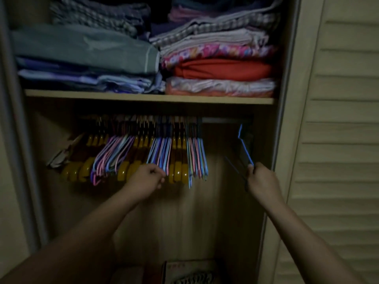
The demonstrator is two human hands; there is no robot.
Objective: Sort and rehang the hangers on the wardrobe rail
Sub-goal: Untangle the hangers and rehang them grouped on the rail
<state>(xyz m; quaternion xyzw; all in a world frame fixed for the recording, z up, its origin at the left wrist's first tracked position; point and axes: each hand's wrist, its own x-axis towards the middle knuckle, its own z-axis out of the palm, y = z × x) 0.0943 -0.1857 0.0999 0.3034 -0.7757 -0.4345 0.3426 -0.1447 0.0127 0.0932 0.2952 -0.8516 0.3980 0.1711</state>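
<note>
At the bottom centre of the frame, low in the wardrobe, a dark box (190, 271) with a patterned top sits in shadow, too dim to make out further. Above it two bare forearms reach up from the lower corners. The left hand (146, 178), just left of centre, has its fingers curled in at the lower ends of the packed hangers; whether they pinch a hanger cannot be told in the gloom. The right hand (259, 179), right of centre, grips the lower end of a thin blue hanger (245, 146), held apart from the rest and slanting up toward the bare right stretch of the rail (223, 120). Across the middle of the frame the hangers (164, 152) hang crowded along the left and central rail: slim pink, blue and purple wire ones in bunches, mixed between chunky glossy amber-yellow ones. Over the rail runs a pale wooden shelf (143, 97) bearing folded fabric (221, 68) in stacks, grey-green and blue at upper left, floral, red and checked at upper right. A louvred door (338, 119) fills the right edge.
</note>
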